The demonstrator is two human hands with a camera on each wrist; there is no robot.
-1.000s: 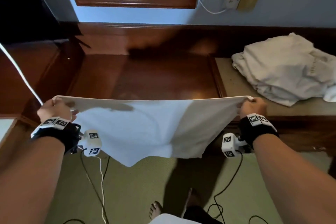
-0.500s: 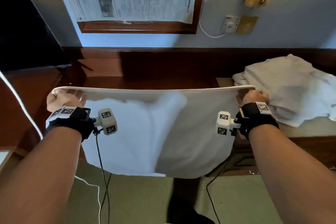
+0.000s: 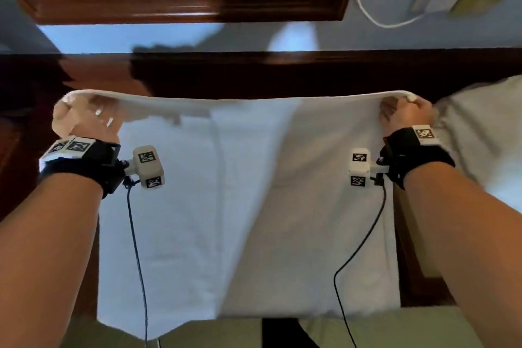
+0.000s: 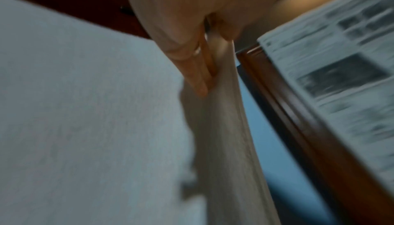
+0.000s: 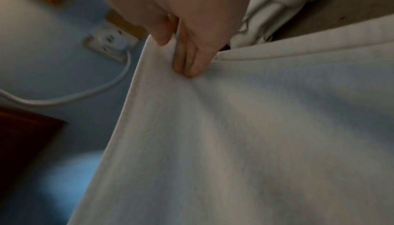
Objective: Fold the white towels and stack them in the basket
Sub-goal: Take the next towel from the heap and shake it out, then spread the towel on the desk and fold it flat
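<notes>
both hands, left hand [image 3: 84,118] and right hand [image 3: 406,114], pinch the towel [image 3: 248,206] corners.

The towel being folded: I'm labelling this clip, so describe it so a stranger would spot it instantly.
In front of the dark wooden counter, both hands stretch one white towel taut, left hand and right hand gripping its upper corners. Unlike the crumpled towel pile lying at the right, it hangs flat in the air.
</notes>
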